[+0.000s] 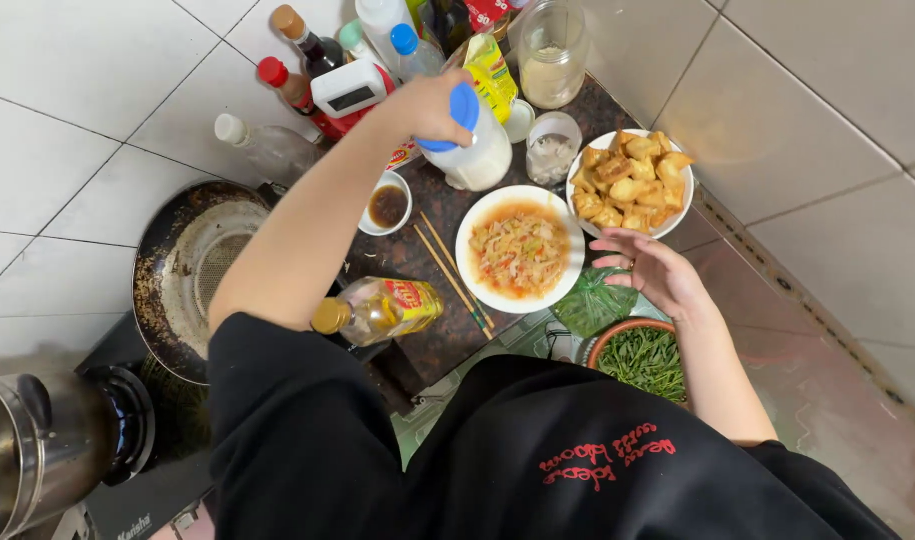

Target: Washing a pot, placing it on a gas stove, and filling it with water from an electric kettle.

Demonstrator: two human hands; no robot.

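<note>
The left hand [433,108] is closed around the blue cap of a white plastic jar [478,150] at the desk's far edge, as if to steady or lift it. The right hand [653,270] hovers open and empty beside one plate of stir-fry [520,250]. Near it sit one bowl of fried dumplings [633,180], two chopsticks [453,270], one sauce dish [388,205] and one oil bottle [378,308] lying flat.

Yellow packet [492,72] stands behind white, blue-capped bottle [475,150].

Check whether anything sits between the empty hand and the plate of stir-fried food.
Nothing visible does. The right hand hovers open just beside the white plate's rim, with bare counter between them; the bowl of fried pieces lies beyond.
</note>
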